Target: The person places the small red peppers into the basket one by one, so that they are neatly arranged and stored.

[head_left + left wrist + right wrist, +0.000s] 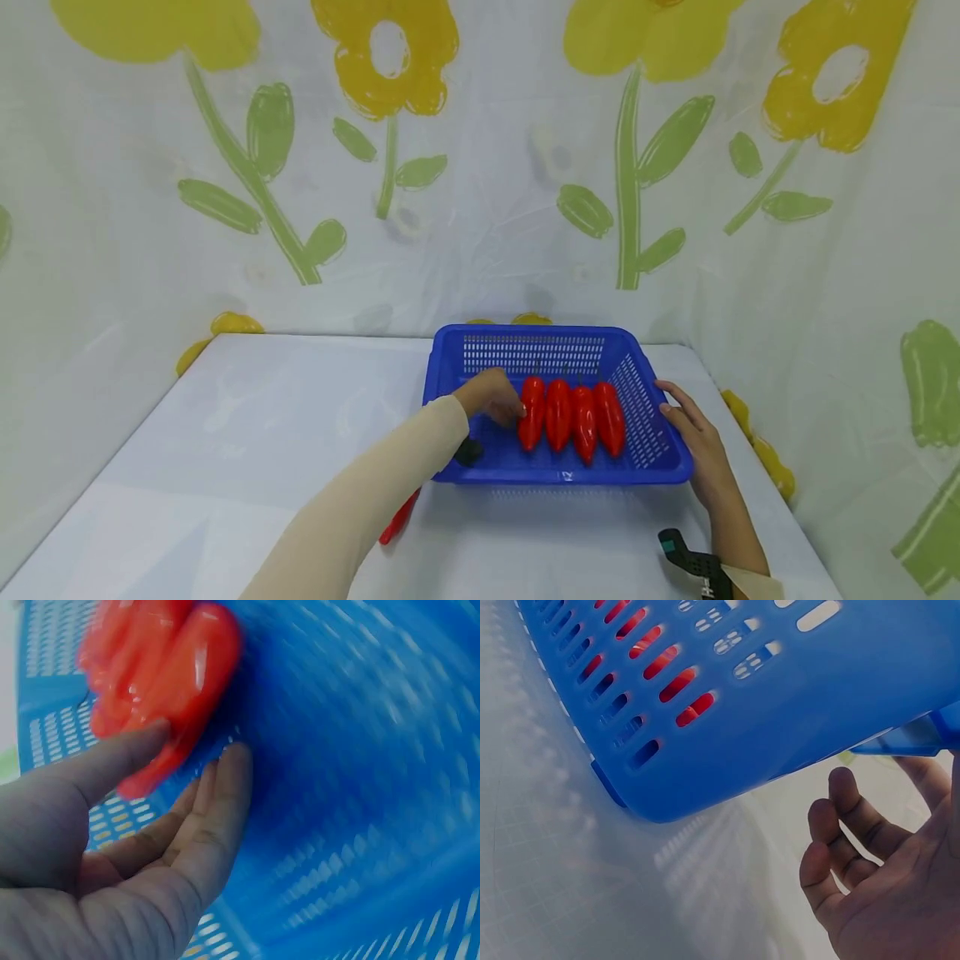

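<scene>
Four-sided and blue, a plastic basket (562,477) with slotted walls stands on the white table. In it several plump red peppers (558,415) lie side by side, thin stems toward the back. My left hand (497,398) reaches into the basket beside the leftmost pepper (196,667). In the left wrist view its thumb overlaps that pepper, while the fingers stand apart from it, loosely bent. My right hand (697,446) holds the basket's right rim between thumb and forefinger; its other fingers (840,836) hang loosely curled below the rim.
A slim red item (400,518) lies on the table (187,450) left of the basket, partly hidden by my left sleeve (367,492). A flower-printed curtain (480,250) rises behind the table's back edge and along both sides.
</scene>
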Available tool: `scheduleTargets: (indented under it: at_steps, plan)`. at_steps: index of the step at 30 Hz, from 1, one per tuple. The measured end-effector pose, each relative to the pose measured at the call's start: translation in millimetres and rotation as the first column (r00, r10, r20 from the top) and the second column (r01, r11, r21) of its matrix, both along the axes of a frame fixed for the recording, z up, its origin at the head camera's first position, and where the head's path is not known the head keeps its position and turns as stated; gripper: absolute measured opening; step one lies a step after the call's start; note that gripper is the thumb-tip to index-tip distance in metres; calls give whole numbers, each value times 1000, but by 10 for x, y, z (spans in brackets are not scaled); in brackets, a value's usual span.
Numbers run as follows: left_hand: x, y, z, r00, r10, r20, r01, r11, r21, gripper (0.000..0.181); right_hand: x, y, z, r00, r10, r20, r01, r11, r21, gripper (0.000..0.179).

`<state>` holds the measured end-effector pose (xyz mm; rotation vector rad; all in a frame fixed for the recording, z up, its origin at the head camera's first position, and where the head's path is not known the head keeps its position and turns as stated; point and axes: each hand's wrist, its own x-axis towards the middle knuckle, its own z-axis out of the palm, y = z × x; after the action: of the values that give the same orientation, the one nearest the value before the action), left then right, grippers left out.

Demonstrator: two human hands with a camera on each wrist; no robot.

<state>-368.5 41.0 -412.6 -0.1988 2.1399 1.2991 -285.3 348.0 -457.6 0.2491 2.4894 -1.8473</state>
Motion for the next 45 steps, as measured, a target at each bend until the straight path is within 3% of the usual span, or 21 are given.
scheduleTargets:
  at_steps: [3,7,10,14,23,30,36,45]
  plan:
    - [52,-23,135,998,-21,-64,16,997,-70,42,-13,-11,0,1000,10,-5,-10,1000,0,59]
    - [65,-77,240,996,19,-89,-17,1000,24,34,-29,-10,-3,1000,14,-23,-14,1000,1,59]
    - [63,-120,200,994,48,-95,-40,995,90,28,-24,-20,-12,1000,21,-17,-21,1000,-7,59]
    - [89,-167,147,989,59,-138,-43,992,117,25,-7,-29,-24,1000,26,-9,-26,1000,1,60]
    - [134,-339,196,981,55,-187,-5,966,258,27,-11,-12,-4,999,26,-18,-26,999,20,58]
    - [198,-503,230,962,26,-271,43,969,242,25,-2,-20,-34,999,30,-13,-30,1000,6,59]
    - [274,-626,346,958,42,-283,51,948,313,23,20,-18,-16,999,44,-30,-43,999,12,57]
    - [334,-837,404,946,31,-322,70,952,298,26,22,33,20,998,46,-41,-46,999,9,57]
